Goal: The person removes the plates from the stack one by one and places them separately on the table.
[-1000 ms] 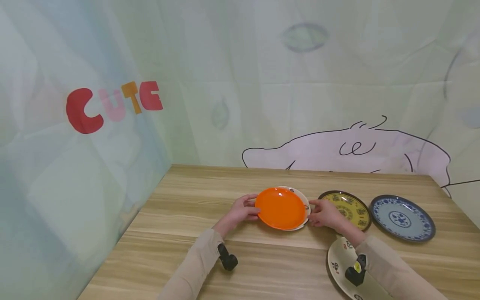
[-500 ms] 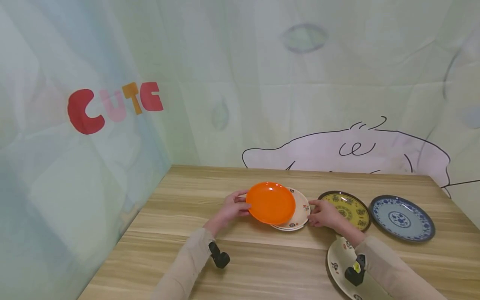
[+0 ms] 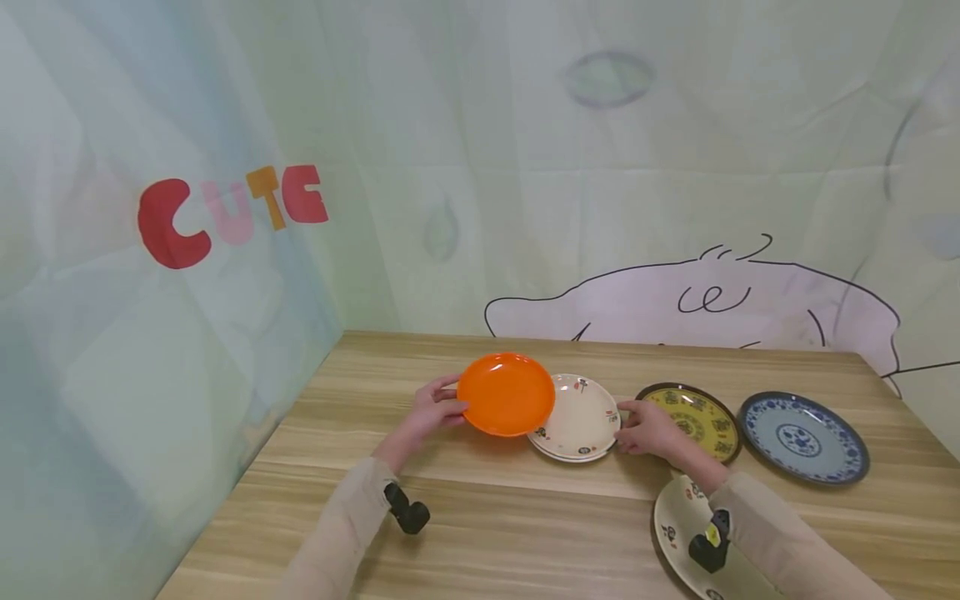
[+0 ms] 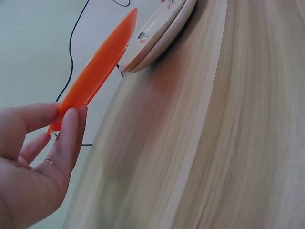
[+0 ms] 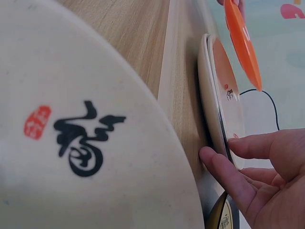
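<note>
My left hand (image 3: 427,412) pinches the left rim of an orange plate (image 3: 506,394). In the left wrist view the plate (image 4: 97,69) is tilted and raised above the tabletop, held between thumb and fingers. Two stacked cream plates (image 3: 583,417) with small black and red prints lie to its right; the orange plate overlaps their left edge in the head view. My right hand (image 3: 651,429) holds the right rim of that stack, a finger and thumb on either side of the edge in the right wrist view (image 5: 257,174).
Beyond the right hand are a yellow plate (image 3: 705,423) with a dark rim and a blue-and-white patterned plate (image 3: 804,437). A large cream plate (image 3: 678,533) lies under the right forearm, partly hidden. The wooden table (image 3: 510,533) meets a printed cloth backdrop behind.
My left hand has lifted the orange plate off the cream stack and moved it left, uncovering most of the top cream plate. My right hand has stayed at the stack's rim.
</note>
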